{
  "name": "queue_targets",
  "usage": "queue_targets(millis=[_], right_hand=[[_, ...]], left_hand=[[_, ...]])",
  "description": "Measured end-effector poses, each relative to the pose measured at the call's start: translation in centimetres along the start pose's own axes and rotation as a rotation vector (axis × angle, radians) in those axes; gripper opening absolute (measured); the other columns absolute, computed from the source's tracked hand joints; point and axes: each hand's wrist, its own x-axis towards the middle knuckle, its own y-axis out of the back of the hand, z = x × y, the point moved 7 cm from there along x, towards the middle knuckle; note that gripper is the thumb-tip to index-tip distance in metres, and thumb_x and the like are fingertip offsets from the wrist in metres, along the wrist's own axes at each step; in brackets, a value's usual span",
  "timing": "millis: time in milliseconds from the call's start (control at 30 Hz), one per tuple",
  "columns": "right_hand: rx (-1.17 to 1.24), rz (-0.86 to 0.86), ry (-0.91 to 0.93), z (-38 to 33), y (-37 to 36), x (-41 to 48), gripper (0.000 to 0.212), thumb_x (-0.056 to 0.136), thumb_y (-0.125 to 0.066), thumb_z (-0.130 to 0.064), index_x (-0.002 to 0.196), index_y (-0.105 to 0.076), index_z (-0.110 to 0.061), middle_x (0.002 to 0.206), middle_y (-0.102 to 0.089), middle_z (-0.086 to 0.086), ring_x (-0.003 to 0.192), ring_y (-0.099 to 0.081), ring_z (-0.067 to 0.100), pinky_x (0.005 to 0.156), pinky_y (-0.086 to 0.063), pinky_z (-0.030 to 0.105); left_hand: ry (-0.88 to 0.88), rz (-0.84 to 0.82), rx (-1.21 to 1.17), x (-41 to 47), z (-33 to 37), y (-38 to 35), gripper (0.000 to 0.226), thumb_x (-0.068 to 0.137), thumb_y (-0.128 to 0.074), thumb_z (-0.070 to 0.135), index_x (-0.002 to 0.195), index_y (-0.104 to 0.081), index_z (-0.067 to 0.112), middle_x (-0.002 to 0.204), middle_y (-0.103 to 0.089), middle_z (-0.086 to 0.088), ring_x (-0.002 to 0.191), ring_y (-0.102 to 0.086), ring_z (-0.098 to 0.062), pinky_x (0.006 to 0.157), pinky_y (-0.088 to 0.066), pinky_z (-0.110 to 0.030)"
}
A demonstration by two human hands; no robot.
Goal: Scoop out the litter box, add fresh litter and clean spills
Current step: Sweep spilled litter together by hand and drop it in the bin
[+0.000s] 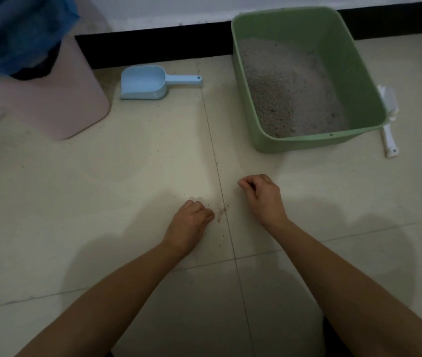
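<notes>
Head view: spilled litter (221, 211) lies on floor (127, 176) between left hand (191, 220) and right hand (261, 194); fingers curled, contents indiscernible. Grains probably light and loose: sweep together, then pinch.

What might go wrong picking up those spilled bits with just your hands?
1. The spilled litter lies along the tile seam; the left hand and right hand might push grains into it.
2. Bare fingers could miss tiny grains or scatter them wider, while the blue scoop lies apart, untouched.
</notes>
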Motion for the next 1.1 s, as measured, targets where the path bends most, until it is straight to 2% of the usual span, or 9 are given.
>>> queue_targets(millis=[100, 167, 300, 500, 600, 667, 733, 900, 1100], right_hand=[[0.020, -0.038, 0.045, -2.5, -0.7, 1.1, 0.017, 0.095, -0.061, -0.025, 0.098, -0.071, -0.012, 0.096, -0.065, 0.007, 0.087, -0.059, 0.017, 0.080, -0.037, 0.015], [0.047, -0.052, 0.080, -5.7, -0.8, 3.1, 0.018, 0.096, -0.060, -0.026, 0.097, -0.070, -0.012, 0.093, -0.065, 0.003, 0.084, -0.057, 0.014, 0.081, -0.043, 0.024], [0.189, 0.035, 0.228, -17.6, 0.7, 9.4, 0.016, 0.096, -0.059, -0.026, 0.093, -0.069, -0.014, 0.081, -0.060, -0.009, 0.079, -0.053, 0.008, 0.074, -0.041, 0.025], [0.509, 0.274, 0.543, -40.7, 3.9, 15.8, 0.013, 0.094, -0.059, -0.016, 0.092, -0.071, -0.011, 0.087, -0.067, -0.006, 0.084, -0.061, 0.007, 0.075, -0.041, 0.009], [0.103, -0.028, 0.700, -48.3, 0.6, 17.4, 0.024, 0.093, -0.051, -0.007, 0.106, -0.071, -0.006, 0.108, -0.070, 0.003, 0.103, -0.063, 0.017, 0.085, -0.045, 0.017], [-0.309, -0.329, 0.664, -48.3, -3.3, 17.7, 0.030, 0.095, -0.049, -0.010, 0.119, -0.067, -0.010, 0.123, -0.065, 0.006, 0.115, -0.059, 0.021, 0.095, -0.045, 0.024], [-0.375, -0.438, 0.665, -47.2, -4.5, 17.8, 0.029, 0.099, -0.044, -0.016, 0.114, -0.067, -0.006, 0.123, -0.064, 0.007, 0.119, -0.056, 0.023, 0.098, -0.044, 0.029], [-0.142, -0.313, 0.647, -41.8, -0.8, 16.0, 0.044, 0.104, -0.041, -0.031, 0.141, -0.046, -0.008, 0.142, -0.051, 0.011, 0.129, -0.047, 0.024, 0.101, -0.034, 0.026], [-0.098, -0.176, 0.568, -26.7, 0.1, 10.9, 0.030, 0.102, -0.047, -0.030, 0.107, -0.067, -0.009, 0.099, -0.067, 0.010, 0.092, -0.060, 0.025, 0.085, -0.046, 0.039]], left_hand=[[-0.091, -0.087, 0.061, 0.6, -0.6, 0.0, 0.028, 0.093, -0.046, 0.024, 0.081, -0.065, 0.007, 0.076, -0.059, -0.011, 0.078, -0.041, -0.021, 0.073, -0.035, -0.029], [0.051, -0.050, 0.038, 2.2, -3.3, 3.1, 0.034, 0.094, -0.041, 0.028, 0.083, -0.064, 0.005, 0.079, -0.061, -0.015, 0.082, -0.047, -0.025, 0.075, -0.034, -0.031], [0.449, 0.372, -0.002, 7.4, -9.0, 19.0, 0.018, 0.099, -0.047, 0.017, 0.097, -0.062, 0.006, 0.090, -0.066, -0.014, 0.082, -0.059, -0.028, 0.071, -0.034, -0.028], [0.411, 0.949, 0.252, 10.5, -11.3, 42.9, 0.029, 0.098, -0.041, 0.027, 0.103, -0.062, 0.008, 0.102, -0.066, -0.008, 0.096, -0.059, -0.020, 0.088, -0.041, -0.026], [0.629, 0.661, 0.434, 11.1, -16.2, 46.4, 0.027, 0.092, -0.050, 0.022, 0.109, -0.066, 0.008, 0.117, -0.065, -0.017, 0.108, -0.060, -0.030, 0.096, -0.042, -0.031], [0.840, 0.226, 0.454, 11.1, -19.6, 44.1, 0.035, 0.093, -0.058, 0.020, 0.115, -0.062, -0.006, 0.121, -0.059, -0.030, 0.110, -0.056, -0.042, 0.098, -0.045, -0.043], [0.898, 0.090, 0.415, 10.3, -20.6, 42.2, 0.047, 0.099, -0.049, 0.033, 0.115, -0.056, -0.011, 0.118, -0.057, -0.034, 0.108, -0.054, -0.045, 0.096, -0.044, -0.049], [0.695, 0.455, 0.375, 9.5, -17.2, 38.6, 0.060, 0.103, -0.030, 0.037, 0.153, -0.018, 0.006, 0.144, -0.046, -0.017, 0.135, -0.040, -0.034, 0.118, -0.014, -0.052], [0.388, 0.502, 0.469, 9.2, -10.5, 27.7, 0.055, 0.098, -0.042, 0.026, 0.147, -0.033, 0.002, 0.158, -0.020, -0.023, 0.146, -0.016, -0.038, 0.119, -0.006, -0.048]])
